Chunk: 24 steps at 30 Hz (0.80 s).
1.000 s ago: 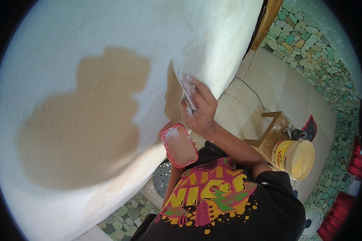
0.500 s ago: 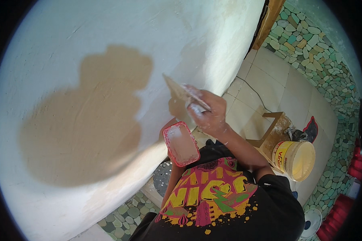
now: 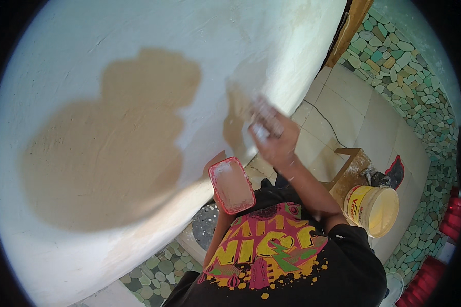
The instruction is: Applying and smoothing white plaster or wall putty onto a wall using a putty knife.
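My right hand is closed on a putty knife, whose pale blade is smeared by motion near the white wall. White residue coats the fingers. Lower down, my left hand holds a small red rectangular tub from beneath, so most of its fingers are hidden. Smooth whitish putty lies inside the tub, and its rim is caked with white bits. A large shadow falls on the wall to the left.
To the right, a wooden stool stands on floor tiles beside a yellow-and-white bucket. A black cable runs over the tiles. A dark speckled round object sits by the wall's foot. Green pebble paving curves along the right.
My right hand and the putty knife have moved right and slightly away from the tub, with more blur. The tub in my left hand has barely shifted.
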Motion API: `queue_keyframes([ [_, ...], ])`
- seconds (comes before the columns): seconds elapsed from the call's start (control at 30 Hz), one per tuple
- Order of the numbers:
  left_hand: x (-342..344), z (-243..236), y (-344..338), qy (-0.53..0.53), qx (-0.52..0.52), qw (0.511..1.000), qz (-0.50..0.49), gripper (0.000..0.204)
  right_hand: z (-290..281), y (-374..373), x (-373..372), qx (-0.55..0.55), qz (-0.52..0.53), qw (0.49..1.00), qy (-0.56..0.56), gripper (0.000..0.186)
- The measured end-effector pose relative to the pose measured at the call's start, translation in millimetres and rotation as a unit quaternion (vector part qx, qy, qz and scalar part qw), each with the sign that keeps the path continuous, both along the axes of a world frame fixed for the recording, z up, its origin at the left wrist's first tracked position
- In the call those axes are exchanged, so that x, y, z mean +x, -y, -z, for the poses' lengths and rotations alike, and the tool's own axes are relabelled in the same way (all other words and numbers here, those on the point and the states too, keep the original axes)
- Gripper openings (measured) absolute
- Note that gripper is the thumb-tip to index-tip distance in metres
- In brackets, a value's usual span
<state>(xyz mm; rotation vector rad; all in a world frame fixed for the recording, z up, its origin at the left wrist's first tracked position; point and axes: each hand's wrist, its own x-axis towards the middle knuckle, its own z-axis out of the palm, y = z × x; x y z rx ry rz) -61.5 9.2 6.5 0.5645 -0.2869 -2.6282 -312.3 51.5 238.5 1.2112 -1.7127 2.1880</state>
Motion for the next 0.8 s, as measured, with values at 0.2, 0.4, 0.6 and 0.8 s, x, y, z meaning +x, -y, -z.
queue_keyframes([
  [0.2,-6.5,-3.9,-2.5,-0.043,0.003,0.999,0.022,0.076,-13.1,10.0,-6.2,-0.001,0.057,0.998,0.013,0.047],
  [0.4,9.3,24.5,6.5,0.051,-0.069,0.996,0.019,0.077,2.5,-7.4,7.5,0.045,-0.008,0.996,-0.079,0.044],
  [0.6,7.1,12.1,2.8,-0.009,-0.025,1.0,0.01,0.076,52.8,11.9,-29.8,0.009,0.127,0.992,0.021,0.042],
  [0.8,23.3,13.5,1.5,0.07,-0.047,0.996,-0.015,0.077,81.8,0.3,-6.4,0.016,0.04,0.999,-0.024,0.04],
])
